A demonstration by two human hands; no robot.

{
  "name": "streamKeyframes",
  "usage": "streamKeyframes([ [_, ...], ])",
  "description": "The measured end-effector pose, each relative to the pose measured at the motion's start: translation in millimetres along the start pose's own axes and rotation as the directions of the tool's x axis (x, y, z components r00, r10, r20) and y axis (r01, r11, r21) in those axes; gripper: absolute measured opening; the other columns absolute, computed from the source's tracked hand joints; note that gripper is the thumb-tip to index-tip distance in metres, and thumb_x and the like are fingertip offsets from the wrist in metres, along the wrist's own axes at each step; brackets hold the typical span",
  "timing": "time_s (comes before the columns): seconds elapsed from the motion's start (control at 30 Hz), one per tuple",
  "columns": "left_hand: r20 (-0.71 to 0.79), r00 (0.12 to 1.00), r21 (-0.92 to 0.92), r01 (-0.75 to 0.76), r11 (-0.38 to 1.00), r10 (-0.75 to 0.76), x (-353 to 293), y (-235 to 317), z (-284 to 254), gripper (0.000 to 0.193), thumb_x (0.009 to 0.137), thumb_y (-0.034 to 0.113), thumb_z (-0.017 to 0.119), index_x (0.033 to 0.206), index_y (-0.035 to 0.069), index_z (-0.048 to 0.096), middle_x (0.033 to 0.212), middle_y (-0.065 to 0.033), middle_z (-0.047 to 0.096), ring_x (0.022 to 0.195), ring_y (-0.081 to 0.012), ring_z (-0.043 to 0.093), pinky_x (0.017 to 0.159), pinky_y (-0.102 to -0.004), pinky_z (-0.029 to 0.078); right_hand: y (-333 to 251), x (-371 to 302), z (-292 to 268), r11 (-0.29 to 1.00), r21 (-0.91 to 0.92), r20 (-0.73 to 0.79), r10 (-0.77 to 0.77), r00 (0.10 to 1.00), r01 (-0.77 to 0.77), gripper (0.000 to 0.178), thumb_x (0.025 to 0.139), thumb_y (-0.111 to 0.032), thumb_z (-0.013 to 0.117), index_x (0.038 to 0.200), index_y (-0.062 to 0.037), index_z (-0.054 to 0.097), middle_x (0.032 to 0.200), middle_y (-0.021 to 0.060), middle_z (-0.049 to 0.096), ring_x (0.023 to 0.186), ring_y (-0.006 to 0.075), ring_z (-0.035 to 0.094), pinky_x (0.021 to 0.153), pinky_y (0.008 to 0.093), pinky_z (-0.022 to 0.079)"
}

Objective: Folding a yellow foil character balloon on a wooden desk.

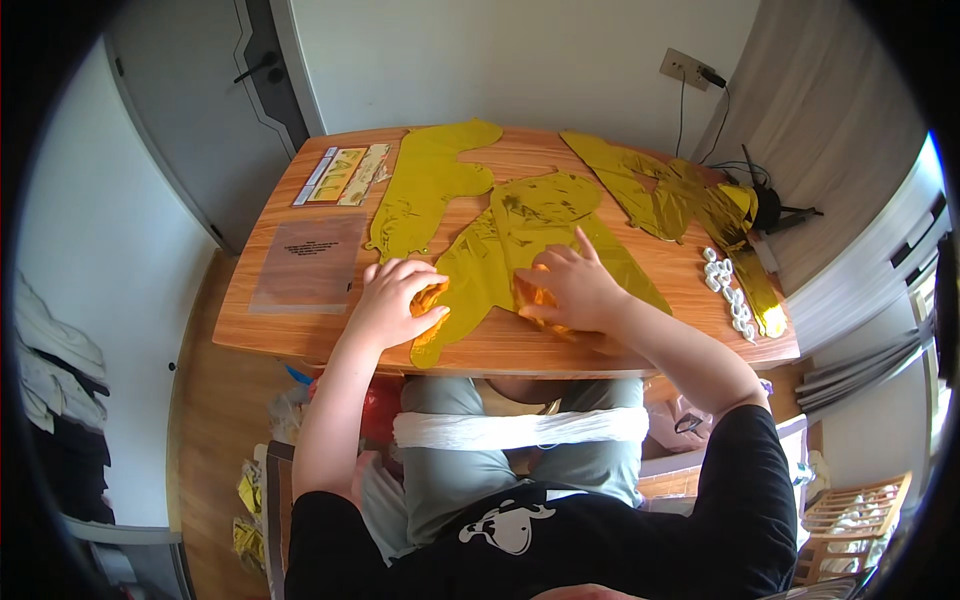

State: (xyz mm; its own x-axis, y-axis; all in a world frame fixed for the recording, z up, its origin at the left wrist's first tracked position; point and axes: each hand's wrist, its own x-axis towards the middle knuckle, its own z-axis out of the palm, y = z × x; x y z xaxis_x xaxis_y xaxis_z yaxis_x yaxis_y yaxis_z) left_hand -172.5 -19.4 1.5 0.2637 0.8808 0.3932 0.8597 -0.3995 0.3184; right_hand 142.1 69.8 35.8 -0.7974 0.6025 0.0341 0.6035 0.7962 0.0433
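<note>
A flat gold foil balloon (475,265) lies across the middle of the table in front of me, its surface wrinkled near the top. My left hand (392,305) rests at its left edge, thumb and fingers apart, with orange reflections in the foil beneath. My right hand (572,285) is over its right part, fingers bent and spread, the index finger raised; the hand is slightly blurred. Neither hand visibly grips anything. Another flat gold foil balloon (425,185) lies beyond my left hand. More gold foil balloons (650,185) lie at the far right, partly overlapping.
A clear plastic bag (310,262) and a printed card (342,175) lie on the table's left. Several small white rolls (728,285) sit near the right edge, by a black router-like device (768,205). A white bundle (520,430) spans my lap below the table edge (560,368).
</note>
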Motion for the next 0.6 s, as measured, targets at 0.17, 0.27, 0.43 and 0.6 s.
streamKeyframes([
  [0.17, -0.004, 1.000, 0.029, 0.017, 0.999, -0.017, -3.1, 1.1, -3.9, 0.043, 0.081, 0.035, 0.080, 0.119, 0.019, 0.071, 0.123, 0.0008, 0.064, 0.121, -0.0224, 0.055, 0.106, -0.0424, 0.034, -41.1, 1.0, 4.4, 0.946, -0.186, 0.005, 0.271, 0.963, -0.265, 0.082, 0.095, -0.074, 0.047, 0.159, -0.0239, 0.034, 0.148, 0.0137, 0.047, 0.141, 0.0370, 0.044, 0.116, 0.0681, 0.027],
  [0.27, -0.013, 1.000, 0.041, 0.025, 0.999, -0.025, -2.2, 1.1, -3.1, 0.044, 0.081, 0.036, 0.080, 0.120, 0.019, 0.070, 0.123, 0.0009, 0.064, 0.121, -0.0222, 0.055, 0.105, -0.0426, 0.034, -35.5, -0.8, 26.6, 0.963, -0.198, -0.348, 0.106, 0.931, -0.183, 0.082, 0.095, -0.072, 0.049, 0.156, -0.0172, 0.039, 0.149, 0.0160, 0.046, 0.143, 0.0388, 0.041, 0.116, 0.0629, 0.032],
  [0.43, -0.008, 1.000, 0.053, 0.016, 0.998, -0.016, -3.9, -2.6, -1.6, 0.044, 0.081, 0.036, 0.080, 0.120, 0.019, 0.070, 0.122, 0.0011, 0.063, 0.121, -0.0222, 0.054, 0.105, -0.0430, 0.034, -38.1, -5.4, 8.1, 0.964, 0.134, 0.087, 0.221, 0.971, -0.231, 0.087, 0.094, -0.074, 0.046, 0.152, -0.0084, 0.043, 0.153, 0.0212, 0.045, 0.147, 0.0424, 0.035, 0.120, 0.0594, 0.027],
  [0.6, -0.021, 1.000, 0.064, 0.021, 0.998, -0.020, -3.0, -0.6, -2.6, 0.043, 0.081, 0.036, 0.079, 0.119, 0.019, 0.070, 0.122, 0.0005, 0.063, 0.121, -0.0227, 0.054, 0.105, -0.0434, 0.034, -36.8, -17.4, 27.9, 0.975, -0.051, -0.270, 0.193, 0.943, -0.215, 0.091, 0.087, -0.068, 0.065, 0.153, -0.0094, 0.041, 0.159, 0.0222, 0.034, 0.146, 0.0431, 0.034, 0.121, 0.0596, 0.025],
])
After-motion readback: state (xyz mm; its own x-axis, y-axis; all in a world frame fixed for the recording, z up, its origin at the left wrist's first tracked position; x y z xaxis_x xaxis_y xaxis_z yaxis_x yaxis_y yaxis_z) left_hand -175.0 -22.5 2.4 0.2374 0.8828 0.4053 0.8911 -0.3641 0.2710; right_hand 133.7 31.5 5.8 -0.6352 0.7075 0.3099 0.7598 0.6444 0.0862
